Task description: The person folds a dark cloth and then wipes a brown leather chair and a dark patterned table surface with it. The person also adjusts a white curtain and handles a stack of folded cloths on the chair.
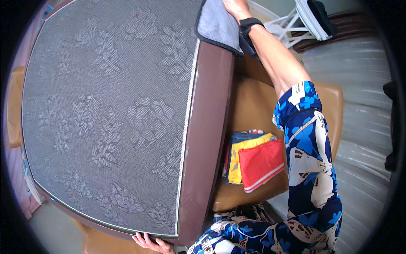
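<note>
My right hand (236,9) reaches to the top edge of the picture, at the rim of a grey plush cloth (219,25) with dark binding. Its fingers are partly cut off, so its grip cannot be seen. That cloth lies over the near corner of a brown table (206,127). A dark grey tablecloth (104,89) with a raised flower pattern and white edging covers the tabletop. At the bottom, my left hand (153,244) rests on the table's edge with fingers apart, holding nothing.
Folded red cloth (261,163), yellow cloth (234,158) and dark blue cloth (242,137) lie stacked on a tan chair seat (253,111) beside the table. Other tan chairs (104,244) stand around it. A white folding rack or chair (309,20) and a pale curtain (355,127) are at right.
</note>
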{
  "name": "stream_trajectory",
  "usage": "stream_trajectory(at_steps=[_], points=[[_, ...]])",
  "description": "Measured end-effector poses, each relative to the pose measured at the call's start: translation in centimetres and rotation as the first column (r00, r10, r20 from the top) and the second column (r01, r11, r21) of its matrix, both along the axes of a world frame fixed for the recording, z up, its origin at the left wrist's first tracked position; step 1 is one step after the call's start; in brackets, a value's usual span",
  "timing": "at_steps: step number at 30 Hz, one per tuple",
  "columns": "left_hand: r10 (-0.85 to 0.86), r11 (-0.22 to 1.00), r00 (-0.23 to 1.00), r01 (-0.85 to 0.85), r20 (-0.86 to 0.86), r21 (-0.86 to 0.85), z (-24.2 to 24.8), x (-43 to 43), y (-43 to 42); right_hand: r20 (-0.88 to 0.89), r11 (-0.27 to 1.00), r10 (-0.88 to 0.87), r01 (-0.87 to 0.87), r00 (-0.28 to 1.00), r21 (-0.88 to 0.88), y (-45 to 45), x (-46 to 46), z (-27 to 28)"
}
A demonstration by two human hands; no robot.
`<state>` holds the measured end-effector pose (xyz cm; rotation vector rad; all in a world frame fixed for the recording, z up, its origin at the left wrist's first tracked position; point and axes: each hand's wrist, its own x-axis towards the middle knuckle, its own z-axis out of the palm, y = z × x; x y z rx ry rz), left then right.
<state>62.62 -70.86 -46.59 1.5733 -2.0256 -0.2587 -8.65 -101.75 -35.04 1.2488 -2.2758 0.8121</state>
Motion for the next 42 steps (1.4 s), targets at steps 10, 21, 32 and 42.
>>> stream_trajectory(at_steps=[10,21,32,42], points=[[0.003,0.999,1.000,-0.004,0.020,0.041,2.0,-0.3,0.1,-0.067,0.999,0.048,-0.050,0.997,-0.022,6.3,9.9,-0.5],[0.092,0.995,0.995,-0.091,0.035,-0.043,5.3,-2.0,4.3,0.072,0.928,0.371,-0.366,0.926,-0.068,14.5,29.4,-4.8],[0.324,0.935,0.900,-0.352,-0.290,-0.047,1.5,-12.7,2.7,-0.008,0.821,0.553,-0.543,0.833,0.179,20.1,36.8,-6.4],[0.399,0.907,0.880,-0.420,-0.259,-0.031,-1.6,-14.0,-4.2,0.173,0.790,0.456,-0.486,0.873,0.374,23.0,40.3,-5.9]])
